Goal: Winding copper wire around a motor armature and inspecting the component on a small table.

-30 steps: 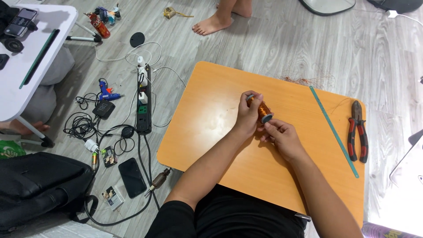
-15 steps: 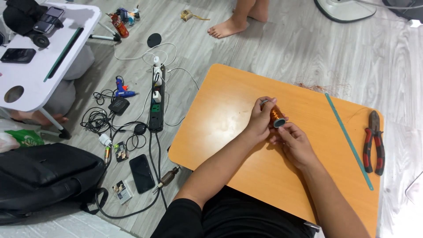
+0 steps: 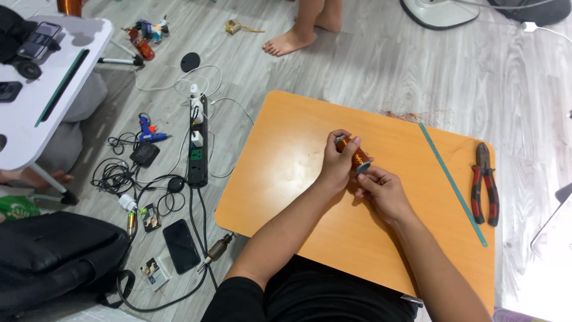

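Observation:
Both hands meet over the middle of a low orange table. My left hand wraps around a small spool of copper wire from the left. My right hand grips the spool's grey end from below right. The spool is tilted and held just above the tabletop. A green ruler lies diagonally on the right part of the table, and red-handled pliers lie beyond it near the right edge.
A power strip with tangled cables, a blue glue gun, a black phone and a black bag lie on the floor to the left. A white side table stands far left. Another person's bare foot rests beyond the table.
The view has shifted, so the table and hands sit lower and further right in frame. Both hands stay on the spool, and its angle between them has changed slightly.

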